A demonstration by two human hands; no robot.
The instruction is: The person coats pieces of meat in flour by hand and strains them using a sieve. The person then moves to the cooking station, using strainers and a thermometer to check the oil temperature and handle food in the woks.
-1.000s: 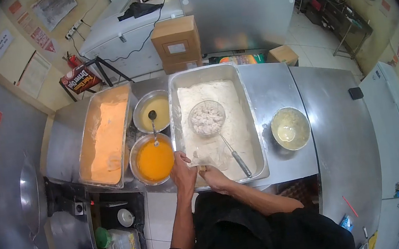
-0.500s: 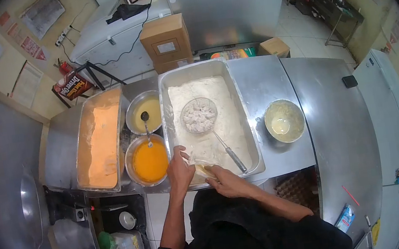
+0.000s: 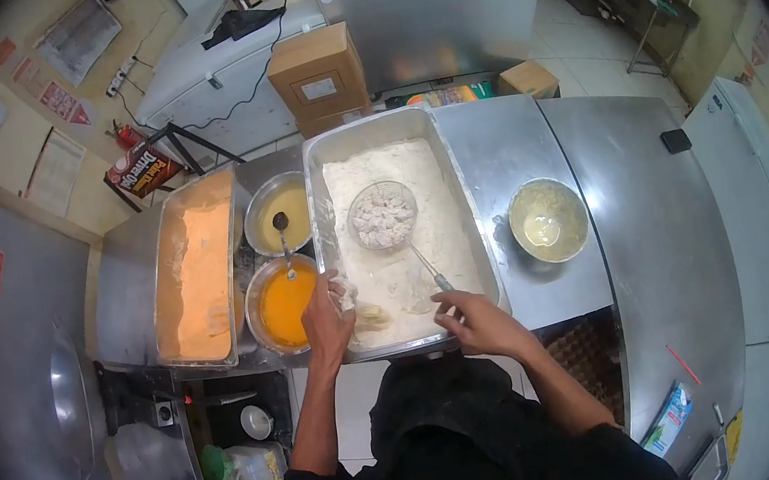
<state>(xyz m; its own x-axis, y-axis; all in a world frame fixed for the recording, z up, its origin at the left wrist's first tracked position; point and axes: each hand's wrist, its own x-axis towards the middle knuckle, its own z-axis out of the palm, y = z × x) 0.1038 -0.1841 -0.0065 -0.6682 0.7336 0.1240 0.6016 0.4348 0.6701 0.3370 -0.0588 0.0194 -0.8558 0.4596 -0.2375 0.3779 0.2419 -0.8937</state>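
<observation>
A long metal pan (image 3: 464,200) of white flour lies in front of me. On the flour rests a round wire strainer (image 3: 383,216) filled with pale floured pieces, its handle pointing toward me. My right hand (image 3: 478,320) lies over the handle's lower end, fingers curled around it. At the pan's near left corner, my left hand (image 3: 325,321) is closed on a crumpled, whitish, thin bag-like thing (image 3: 345,294). Beside that hand, a pale yellowish piece (image 3: 371,317) lies on the flour; whether it joins what I hold, I cannot tell.
Left of the pan stand a bowl of orange liquid (image 3: 285,313) and a bowl of pale liquid with a dark spoon (image 3: 281,222). Further left is a tray of orange powder (image 3: 194,284). A batter-smeared bowl (image 3: 548,220) sits on the steel table at right.
My hands have moved apart. The right went from the yellowish piece up to the strainer handle; the left shifted slightly left, lifting the whitish thing. The strainer stays in place.
</observation>
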